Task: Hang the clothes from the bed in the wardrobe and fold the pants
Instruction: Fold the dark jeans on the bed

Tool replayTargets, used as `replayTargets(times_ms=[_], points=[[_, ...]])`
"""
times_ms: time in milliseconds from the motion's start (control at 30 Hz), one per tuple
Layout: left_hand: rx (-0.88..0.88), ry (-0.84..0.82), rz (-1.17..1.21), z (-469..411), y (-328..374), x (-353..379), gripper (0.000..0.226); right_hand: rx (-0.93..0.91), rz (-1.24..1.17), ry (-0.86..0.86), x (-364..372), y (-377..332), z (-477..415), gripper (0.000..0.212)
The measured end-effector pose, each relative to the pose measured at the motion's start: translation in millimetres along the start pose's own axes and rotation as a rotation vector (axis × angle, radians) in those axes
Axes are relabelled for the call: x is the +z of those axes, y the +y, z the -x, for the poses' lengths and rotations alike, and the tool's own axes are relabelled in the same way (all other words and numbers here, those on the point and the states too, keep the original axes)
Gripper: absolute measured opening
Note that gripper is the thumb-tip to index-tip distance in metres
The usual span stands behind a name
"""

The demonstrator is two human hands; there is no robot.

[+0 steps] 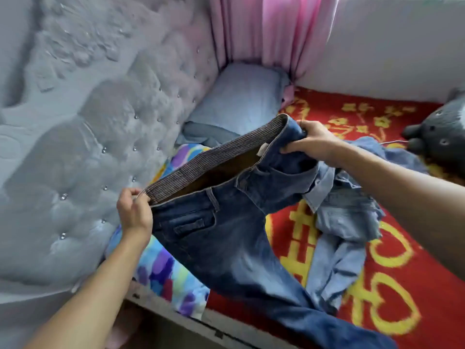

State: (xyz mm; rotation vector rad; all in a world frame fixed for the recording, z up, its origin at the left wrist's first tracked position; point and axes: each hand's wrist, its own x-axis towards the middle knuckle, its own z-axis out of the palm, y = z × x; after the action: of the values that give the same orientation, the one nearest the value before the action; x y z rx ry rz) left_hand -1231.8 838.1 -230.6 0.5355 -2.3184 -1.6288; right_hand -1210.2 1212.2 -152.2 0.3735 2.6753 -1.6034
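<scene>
Dark blue jeans (226, 238) with a ribbed elastic waistband hang lifted above the bed, their legs trailing toward the bottom right. My left hand (134, 212) pinches the near end of the waistband. My right hand (310, 143) grips the far end, fingers curled round the denim, so the waist is stretched open between both hands. A light blue denim garment (347, 222) lies crumpled on the red and yellow blanket (392, 285), partly under the jeans.
A grey tufted headboard (88, 147) runs along the left. A blue pillow (241, 96) lies at the bed's head below pink curtains (271, 28). A multicoloured pillow (163, 273) sits by the bed's near edge. A grey plush toy (440, 132) rests at the right.
</scene>
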Motion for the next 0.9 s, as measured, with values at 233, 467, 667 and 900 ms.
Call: replayTargets(times_ms=[233,467,667,900], points=[[0.337,-0.092,0.077,30,142,-39,0.011,-0.053,-0.161,-0.038,-98,-86,48,0.027],[0.557,-0.431,-0.086,139,245,-93,0.077,-0.186,-0.375,0.13,-183,-123,117,0.027],[0.645,-0.313,0.009,208,312,-127,0.043,-0.264,-0.453,0.129,-236,-153,169,0.047],[0.527,-0.172,0.242,234,387,-193,0.046,-0.543,-0.473,0.119,-266,-238,221,0.017]])
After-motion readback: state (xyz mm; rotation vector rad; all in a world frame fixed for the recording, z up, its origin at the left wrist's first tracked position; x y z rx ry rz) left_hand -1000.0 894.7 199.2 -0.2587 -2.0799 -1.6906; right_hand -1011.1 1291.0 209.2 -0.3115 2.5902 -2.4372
